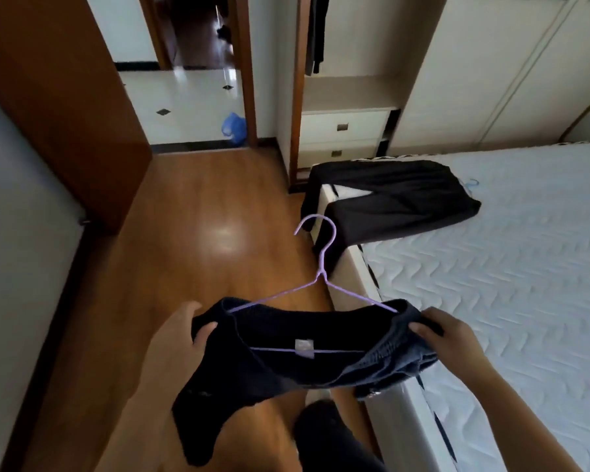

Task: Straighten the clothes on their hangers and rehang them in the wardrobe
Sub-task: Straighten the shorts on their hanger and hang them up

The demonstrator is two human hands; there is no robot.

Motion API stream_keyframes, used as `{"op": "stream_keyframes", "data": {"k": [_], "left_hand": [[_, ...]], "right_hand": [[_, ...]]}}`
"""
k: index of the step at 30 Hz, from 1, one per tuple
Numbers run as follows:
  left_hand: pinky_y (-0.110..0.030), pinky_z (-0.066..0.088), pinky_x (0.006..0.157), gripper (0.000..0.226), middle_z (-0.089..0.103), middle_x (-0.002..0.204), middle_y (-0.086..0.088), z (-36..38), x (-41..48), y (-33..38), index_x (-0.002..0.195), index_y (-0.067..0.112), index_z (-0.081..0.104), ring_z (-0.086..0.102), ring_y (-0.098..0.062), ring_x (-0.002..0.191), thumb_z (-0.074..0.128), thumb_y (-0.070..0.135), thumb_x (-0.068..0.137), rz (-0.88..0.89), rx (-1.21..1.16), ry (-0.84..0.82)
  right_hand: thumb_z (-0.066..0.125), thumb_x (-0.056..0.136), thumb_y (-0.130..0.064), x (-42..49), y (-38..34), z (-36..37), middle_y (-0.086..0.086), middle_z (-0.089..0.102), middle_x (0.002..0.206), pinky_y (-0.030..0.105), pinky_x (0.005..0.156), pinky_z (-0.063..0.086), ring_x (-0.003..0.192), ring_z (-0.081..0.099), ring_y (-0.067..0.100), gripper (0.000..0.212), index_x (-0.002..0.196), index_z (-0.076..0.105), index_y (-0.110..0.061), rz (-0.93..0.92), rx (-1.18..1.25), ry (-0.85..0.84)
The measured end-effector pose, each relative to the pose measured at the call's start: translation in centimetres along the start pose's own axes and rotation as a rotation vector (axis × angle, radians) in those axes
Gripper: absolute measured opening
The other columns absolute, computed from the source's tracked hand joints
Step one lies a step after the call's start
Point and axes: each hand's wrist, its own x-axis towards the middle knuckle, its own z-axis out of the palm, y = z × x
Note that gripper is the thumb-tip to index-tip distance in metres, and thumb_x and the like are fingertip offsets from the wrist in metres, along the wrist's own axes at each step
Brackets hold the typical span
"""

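Two hands hold a dark top (286, 362) on a lilac hanger (321, 267), out in front of the person and above the wood floor (198, 233) beside the bed (491, 267). The left hand (181, 338) is closed on the top's left shoulder, thumb on the upper side of the cloth and the other fingers hidden under it. The right hand (447, 335) pinches the right shoulder, where the knit is bunched up against the fingertips. The hanger's arms run into the neck opening, its bar crosses inside under a pale label (304, 348), and its hook points away from the person, toward the wardrobe (348, 97). The lower part of the top hangs down to the left, below the left wrist.

On the near corner of the bed lies a second dark garment (399, 199), spread flat with one edge draped over the mattress side. A bit of a blue hanger (470, 184) peeks out at its far right edge. The wardrobe stands open behind the bed, with dark clothes (315, 32) hanging above a shelf and two drawers (341, 137). A leg in dark trousers (327, 437) shows at the bottom edge.
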Motion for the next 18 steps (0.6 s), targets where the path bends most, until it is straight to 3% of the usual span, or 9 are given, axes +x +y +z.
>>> {"op": "stream_keyframes", "data": {"k": [5, 9, 14, 18], "left_hand": [[-0.027, 0.04, 0.091, 0.041, 0.059, 0.122, -0.005, -0.6, 8.0, -0.8, 0.126, 0.007, 0.049, 0.054, -0.022, 0.115, 0.051, 0.028, 0.091, 0.0, -0.06, 0.006], [-0.024, 0.04, 0.078, 0.036, 0.055, 0.102, 0.0, -0.8, 16.8, -1.2, 0.12, 0.007, 0.048, 0.056, -0.021, 0.1, 0.046, 0.03, 0.092, -0.052, -0.097, -0.005], [-0.032, 0.045, 0.073, 0.02, 0.055, 0.087, -0.001, -2.3, 27.9, 0.0, 0.104, 0.008, 0.052, 0.058, -0.025, 0.088, 0.046, 0.024, 0.093, -0.089, -0.088, 0.029], [-0.045, 0.052, 0.069, 0.01, 0.062, 0.078, -0.006, -3.2, 35.1, -0.6, 0.091, 0.016, 0.052, 0.061, -0.026, 0.072, 0.05, 0.026, 0.091, -0.118, -0.078, 0.004]], "right_hand": [[0.064, 0.084, -0.012, 10.4, -5.1, 1.8, 0.011, 0.059, 0.075, 0.028, 0.064, 0.035, 0.075, 0.053, 0.027, 0.01, 0.078, 0.056, -0.01, -0.068, 0.007, 0.066], [0.065, 0.083, -0.01, 19.5, -9.6, 3.5, 0.01, 0.058, 0.075, 0.021, 0.063, 0.028, 0.074, 0.052, 0.024, 0.012, 0.078, 0.054, -0.012, -0.124, 0.026, 0.063], [0.067, 0.081, -0.009, 29.8, -13.8, 4.0, 0.012, 0.06, 0.077, 0.021, 0.057, 0.03, 0.076, 0.055, 0.027, 0.012, 0.08, 0.055, -0.01, -0.084, 0.058, -0.014], [0.067, 0.082, -0.01, 37.0, -16.6, 5.2, 0.014, 0.064, 0.085, 0.024, 0.066, 0.04, 0.081, 0.058, 0.028, 0.01, 0.086, 0.058, -0.009, -0.039, 0.052, -0.124]]}}
